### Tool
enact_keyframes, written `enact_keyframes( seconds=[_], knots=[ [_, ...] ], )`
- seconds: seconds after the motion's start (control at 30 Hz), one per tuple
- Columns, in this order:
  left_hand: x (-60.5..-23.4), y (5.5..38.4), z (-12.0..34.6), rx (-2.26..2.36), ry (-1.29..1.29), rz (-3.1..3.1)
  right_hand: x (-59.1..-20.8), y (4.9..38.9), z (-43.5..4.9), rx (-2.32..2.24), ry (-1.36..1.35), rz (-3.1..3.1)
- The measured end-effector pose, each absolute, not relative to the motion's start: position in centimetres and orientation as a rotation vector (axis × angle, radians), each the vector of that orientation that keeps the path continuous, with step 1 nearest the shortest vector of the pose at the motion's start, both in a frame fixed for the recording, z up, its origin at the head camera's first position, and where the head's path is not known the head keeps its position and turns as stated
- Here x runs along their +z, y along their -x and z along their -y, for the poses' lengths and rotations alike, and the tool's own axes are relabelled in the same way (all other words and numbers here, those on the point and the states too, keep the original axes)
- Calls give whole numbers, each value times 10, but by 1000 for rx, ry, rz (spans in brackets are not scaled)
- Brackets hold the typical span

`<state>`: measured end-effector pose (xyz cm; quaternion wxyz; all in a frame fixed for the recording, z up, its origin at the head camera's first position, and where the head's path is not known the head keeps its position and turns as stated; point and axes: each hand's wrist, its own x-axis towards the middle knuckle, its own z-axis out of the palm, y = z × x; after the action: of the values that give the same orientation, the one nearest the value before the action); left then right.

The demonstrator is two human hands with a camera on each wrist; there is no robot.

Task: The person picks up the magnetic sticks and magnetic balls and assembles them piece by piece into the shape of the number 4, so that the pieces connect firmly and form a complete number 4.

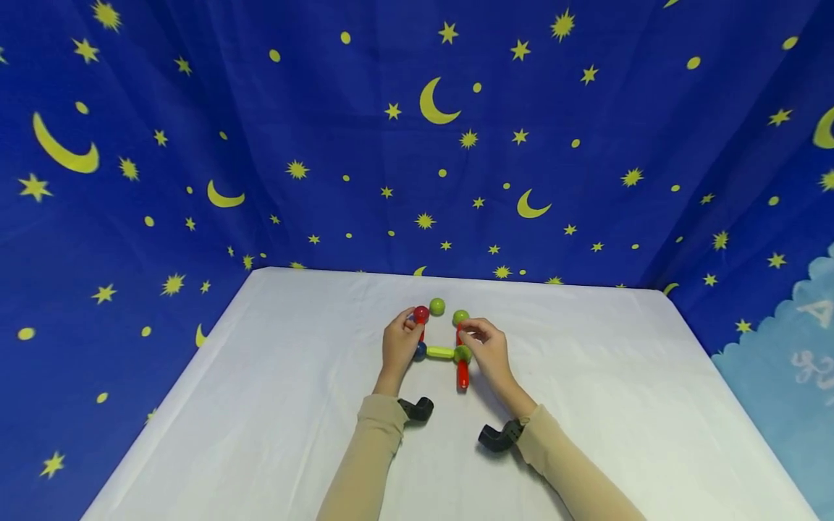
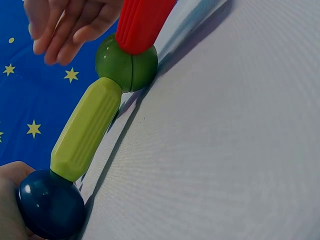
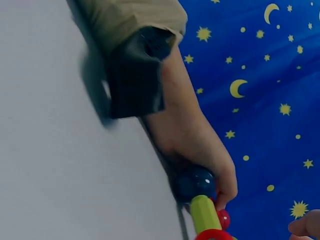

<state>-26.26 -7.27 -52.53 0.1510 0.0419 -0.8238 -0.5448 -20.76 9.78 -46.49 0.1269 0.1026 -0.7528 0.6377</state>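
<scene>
A toy frame of balls and ridged rods lies on the table. In the head view my left hand (image 1: pixel 399 347) grips the left red rod (image 1: pixel 421 334), between a red ball (image 1: pixel 421 314) and a blue ball (image 1: pixel 420 352). A yellow-green rod (image 1: pixel 440 352) joins the blue ball to a green ball (image 1: pixel 462 354). From that ball another red rod (image 1: pixel 462 376) points towards me. My right hand (image 1: pixel 490 351) is at the far right red rod (image 1: pixel 459 334), which ends in a light green ball (image 1: pixel 460 317). Its fingers (image 2: pixel 62 42) look loosely extended in the left wrist view; their contact is hidden.
A loose-looking light green ball (image 1: pixel 437 307) lies between the two far ends of the frame. White cloth covers the table (image 1: pixel 313 376). Blue star-patterned cloth (image 1: pixel 365 145) hangs behind and beside it. Black camera mounts (image 1: pixel 500 437) sit on both wrists.
</scene>
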Motion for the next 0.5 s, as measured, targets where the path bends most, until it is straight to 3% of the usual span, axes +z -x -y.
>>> enact_keyframes(
  seconds=[0.5],
  knots=[
    [-525, 262, 75, -1559, -85, 2357, -459, 251, -84, 1894, -231, 2242]
  ],
)
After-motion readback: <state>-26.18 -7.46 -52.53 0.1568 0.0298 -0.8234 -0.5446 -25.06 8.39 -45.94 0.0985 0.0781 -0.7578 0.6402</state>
